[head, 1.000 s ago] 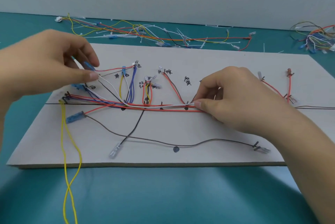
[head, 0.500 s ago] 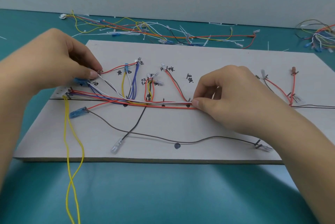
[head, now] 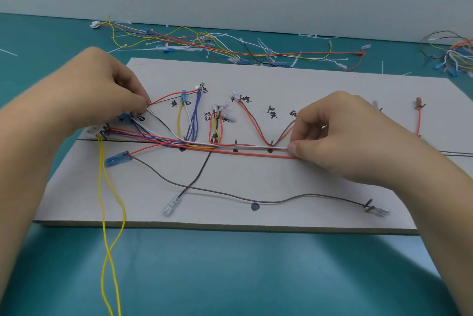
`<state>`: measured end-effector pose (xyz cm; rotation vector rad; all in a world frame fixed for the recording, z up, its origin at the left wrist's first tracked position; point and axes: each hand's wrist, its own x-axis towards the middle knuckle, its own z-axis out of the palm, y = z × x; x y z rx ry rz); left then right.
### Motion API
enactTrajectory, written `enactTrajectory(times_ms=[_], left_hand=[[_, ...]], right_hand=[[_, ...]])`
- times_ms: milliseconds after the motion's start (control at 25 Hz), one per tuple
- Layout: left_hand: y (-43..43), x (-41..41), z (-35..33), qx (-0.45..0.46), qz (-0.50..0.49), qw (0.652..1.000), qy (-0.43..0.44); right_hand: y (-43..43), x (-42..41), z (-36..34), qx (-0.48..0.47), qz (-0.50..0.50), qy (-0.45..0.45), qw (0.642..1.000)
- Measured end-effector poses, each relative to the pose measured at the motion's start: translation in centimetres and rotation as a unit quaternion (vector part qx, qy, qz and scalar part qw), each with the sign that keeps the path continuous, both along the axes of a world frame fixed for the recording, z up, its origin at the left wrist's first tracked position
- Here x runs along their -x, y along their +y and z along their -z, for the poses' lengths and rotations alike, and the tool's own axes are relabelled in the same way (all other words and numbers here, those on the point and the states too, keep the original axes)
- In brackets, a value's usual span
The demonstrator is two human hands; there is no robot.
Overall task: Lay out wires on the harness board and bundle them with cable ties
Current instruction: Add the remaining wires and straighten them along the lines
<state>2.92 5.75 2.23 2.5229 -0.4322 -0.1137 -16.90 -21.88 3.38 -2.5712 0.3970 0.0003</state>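
The wire run [head: 250,150] lies along the middle of the harness board [head: 281,182], a flat band of red, white, blue and yellow strands threaded past short dark pegs. Its right end is in the right hand [head: 340,141], whose grip is closed. Thumb and forefinger pinch the white and red strands together just above the board, and the other fingers are curled behind them.

At the board's upper left the left hand [head: 102,93] has its grip closed too, with the fingertips pressed together on the near end of a red wire [head: 174,94]. That wire climbs to a small terminal by the handwritten labels. White and grey strands come out just under those fingertips, but whether they are also pinched cannot be told.

Branches rise from the run to the labelled pegs: a yellow, white and blue loop, a red and yellow loop, and a red and brown V. Below the run a blue terminal [head: 116,159] lies on the board. A long brown wire [head: 281,200] trails from it to a clear terminal at the far right, and a black wire [head: 197,177] crosses it. Two yellow wires [head: 112,213] hang over the front edge and cross each other.

The board rests on a teal counter [head: 230,277]. Behind it lies a loose harness [head: 230,47], and a second tangle of wires [head: 453,57] sits at the right edge.
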Motion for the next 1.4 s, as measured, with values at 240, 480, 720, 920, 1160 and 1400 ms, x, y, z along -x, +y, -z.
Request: enactTrajectory(times_ms=[240,480,720,920,1160,1400], left_hand=[[-0.5,0.8,-0.3,-0.008,0.019,1.000,-0.005],[-1.0,1.4,-0.3,-0.007,0.035,0.999,-0.009],[-1.8,2.4,-0.2,0.004,0.085,0.995,-0.055],[-3.0,4.5,-0.6,0.045,0.185,0.977,-0.100],[-5.2,7.8,0.3,0.020,0.298,0.952,-0.068],[-6.1,8.5,0.5,0.035,0.286,0.954,-0.079]], right_hand=[[-0.3,-0.1,-0.1,-0.009,0.005,0.014,1.000],[-0.3,-0.1,0.0,-0.006,0.016,0.022,1.000],[-0.2,-0.1,-0.1,-0.019,0.020,0.033,0.999],[-0.1,-0.2,-0.3,-0.024,0.020,0.029,0.999],[-0.7,0.2,-0.7,-0.021,0.036,0.042,0.998],[-1.1,0.4,-1.0,-0.011,0.048,0.051,0.997]])
